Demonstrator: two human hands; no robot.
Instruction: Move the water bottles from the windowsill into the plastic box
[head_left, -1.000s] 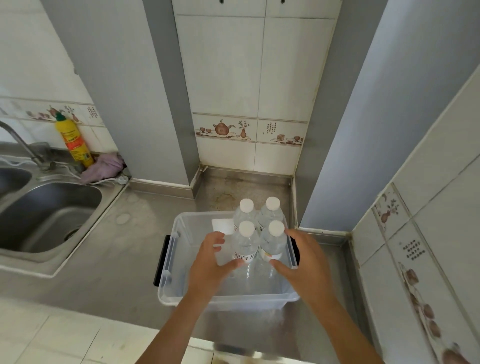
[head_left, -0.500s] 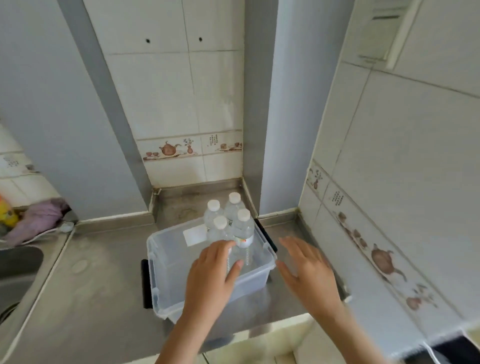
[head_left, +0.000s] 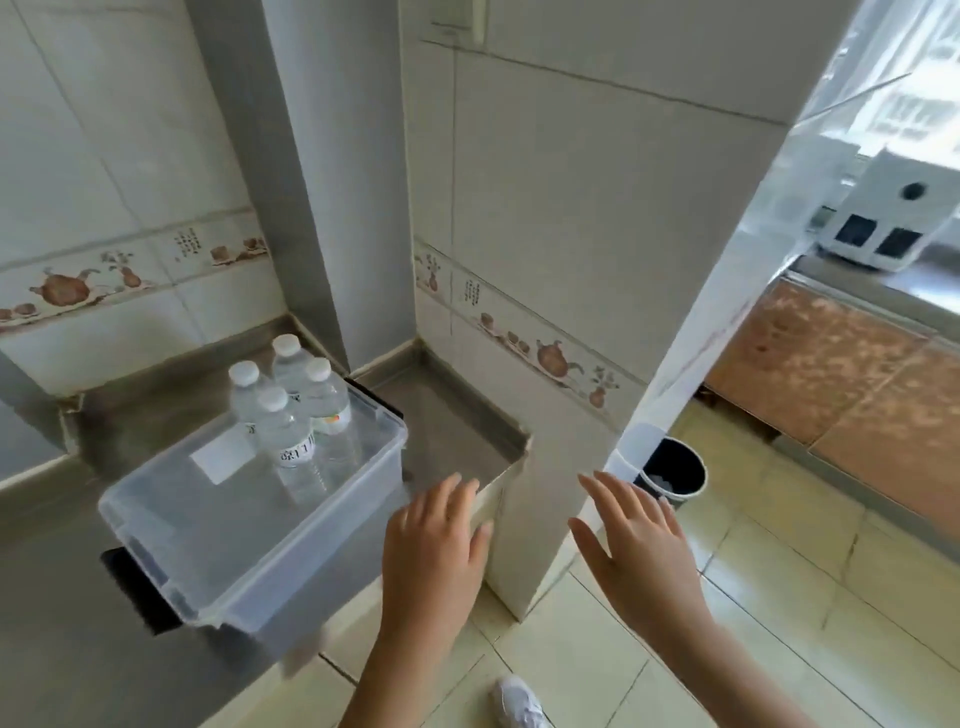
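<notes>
So far, four water bottles (head_left: 291, 415) stand upright in the plastic box (head_left: 249, 525), caps up and long axes vertical, clustered touching one another at its far right corner (the near half of the box is bare). The box itself sits on the steel counter (head_left: 447, 431), its long side running from near left to far right. You hold nothing: your left hand (head_left: 434, 551) hovers beside the box's near right corner, fingers spread, and your right hand (head_left: 636, 545) is well apart from it, also empty and splayed. Whether more bottles wait on the windowsill (head_left: 883, 280) at right I cannot tell; none show there.
</notes>
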